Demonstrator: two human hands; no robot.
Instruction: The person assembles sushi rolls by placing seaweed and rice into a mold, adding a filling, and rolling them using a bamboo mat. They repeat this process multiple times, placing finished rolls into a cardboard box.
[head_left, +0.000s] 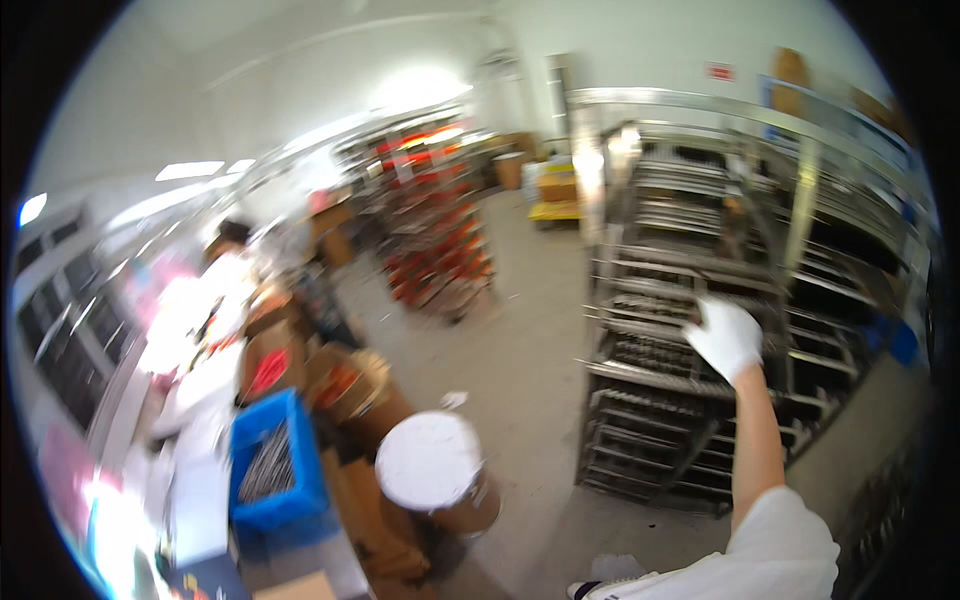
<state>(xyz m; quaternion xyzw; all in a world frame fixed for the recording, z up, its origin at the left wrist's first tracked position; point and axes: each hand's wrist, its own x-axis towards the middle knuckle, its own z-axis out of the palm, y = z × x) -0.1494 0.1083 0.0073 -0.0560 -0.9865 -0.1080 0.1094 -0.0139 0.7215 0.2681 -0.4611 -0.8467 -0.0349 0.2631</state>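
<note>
My right hand (726, 341), in a white glove, reaches out from the lower right to the front of a metal rack (686, 259). The thumb side faces left. It lies over the rack's bars at mid height, and blur hides whether the fingers close on one. Many levels of metal trays (652, 352) fill the rack, with rows of small dark parts on some of them. My left hand is out of view.
A round tub with a white lid (431, 461) stands on the floor, left of the rack. Beside it are cardboard boxes (360, 382) and a blue bin (307, 457) of thin metal rods on a bench. Farther off are a rack with orange-red items (435, 225) and a person (232, 262).
</note>
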